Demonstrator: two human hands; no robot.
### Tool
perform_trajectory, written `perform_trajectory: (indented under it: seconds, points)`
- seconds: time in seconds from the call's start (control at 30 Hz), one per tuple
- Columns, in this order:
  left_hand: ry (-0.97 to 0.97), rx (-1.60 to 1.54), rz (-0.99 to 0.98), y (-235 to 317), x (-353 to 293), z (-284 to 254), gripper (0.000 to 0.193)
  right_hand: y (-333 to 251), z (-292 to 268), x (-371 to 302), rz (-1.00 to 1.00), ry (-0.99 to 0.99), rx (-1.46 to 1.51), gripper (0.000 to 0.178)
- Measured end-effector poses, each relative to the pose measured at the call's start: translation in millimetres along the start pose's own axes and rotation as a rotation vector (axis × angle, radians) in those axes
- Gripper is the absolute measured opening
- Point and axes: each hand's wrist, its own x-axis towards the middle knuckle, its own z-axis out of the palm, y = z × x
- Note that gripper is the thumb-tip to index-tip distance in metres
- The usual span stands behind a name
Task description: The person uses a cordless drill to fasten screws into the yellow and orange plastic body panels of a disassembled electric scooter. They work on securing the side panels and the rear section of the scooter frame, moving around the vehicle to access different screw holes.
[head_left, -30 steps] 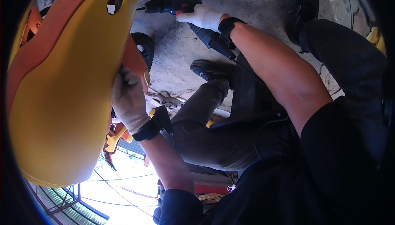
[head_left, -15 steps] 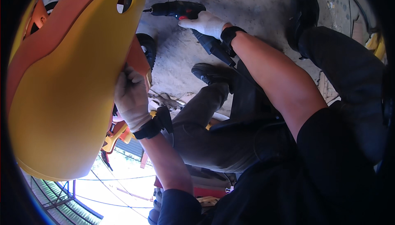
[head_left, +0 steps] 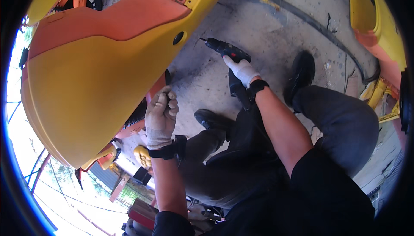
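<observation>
A large yellow and orange moulded shell [head_left: 99,76] fills the left of the view, with a small round hole [head_left: 178,38] near its right edge. My left hand [head_left: 160,117], in a white glove, grips the shell's lower right edge. My right hand [head_left: 242,70], also gloved, holds a dark power drill [head_left: 226,51] with a red body part. The drill bit points left toward the round hole and sits a short way from it. My legs in grey trousers and black shoes are below.
Stained concrete floor [head_left: 276,24] lies under the drill. Another yellow and orange part [head_left: 379,33] stands at the right edge, with a dark hose [head_left: 319,24] curving across the floor. Small yellow and orange parts [head_left: 142,156] lie below the shell.
The view has swung, so the shell's hole and the drill now sit lower and nearer the centre. The drill tip stays close to the hole. My left hand keeps its hold on the shell.
</observation>
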Motion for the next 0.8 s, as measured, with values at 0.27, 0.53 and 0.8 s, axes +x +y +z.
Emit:
perform_trajectory:
  seconds: [0.27,0.53,0.8]
  points:
    - [-0.075,0.079,0.057,-9.7,-23.5,16.0,0.035,-35.6,-40.7,-5.2,-0.077,0.292,0.544,0.044]
    - [-0.325,-0.106,0.118,3.6,-25.8,48.8,0.036,-89.1,-115.5,-87.0,-0.264,0.47,0.498,0.049]
    - [-0.35,-0.076,0.077,12.1,-29.1,45.9,0.022,-164.1,-122.7,-208.4,-0.742,0.533,0.287,0.025]
